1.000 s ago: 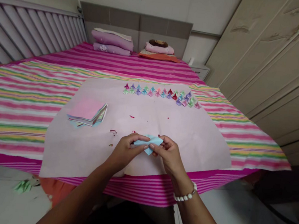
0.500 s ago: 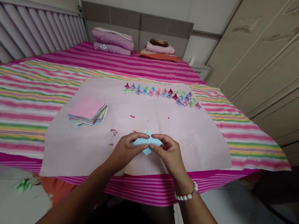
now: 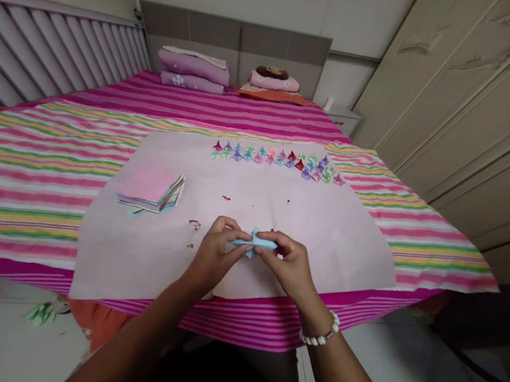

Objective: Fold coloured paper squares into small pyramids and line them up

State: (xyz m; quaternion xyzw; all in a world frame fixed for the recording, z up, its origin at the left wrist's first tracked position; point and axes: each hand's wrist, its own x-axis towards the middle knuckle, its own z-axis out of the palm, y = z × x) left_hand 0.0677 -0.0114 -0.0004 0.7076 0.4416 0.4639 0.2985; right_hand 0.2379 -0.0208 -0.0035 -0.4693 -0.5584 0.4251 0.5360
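Blue folded paper (image 3: pixel 266 242) between left hand (image 3: pixel 216 249) and right hand (image 3: pixel 290 257), above pale sheet (image 3: pixel 336 244): 3 o'clock from former, 9 from latter, neither nearer. Long axis 9-to-3; small tips point 12 and 6. Both hands nearly closed, fingertips pinching paper. Paper stack (image 3: pixel 148 185): 10 o'clock.

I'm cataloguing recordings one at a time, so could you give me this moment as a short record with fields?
Left hand: fingers pinching the light blue folded paper
Right hand: fingers pinching the same paper's other side
Right wrist: white bead bracelet
Work surface: pale sheet on a striped bed cover
Left on sheet: stack of paper, pink on top
Far edge of sheet: small multicoloured folded pieces in rows
Unclear: small reddish patches, scraps or tears
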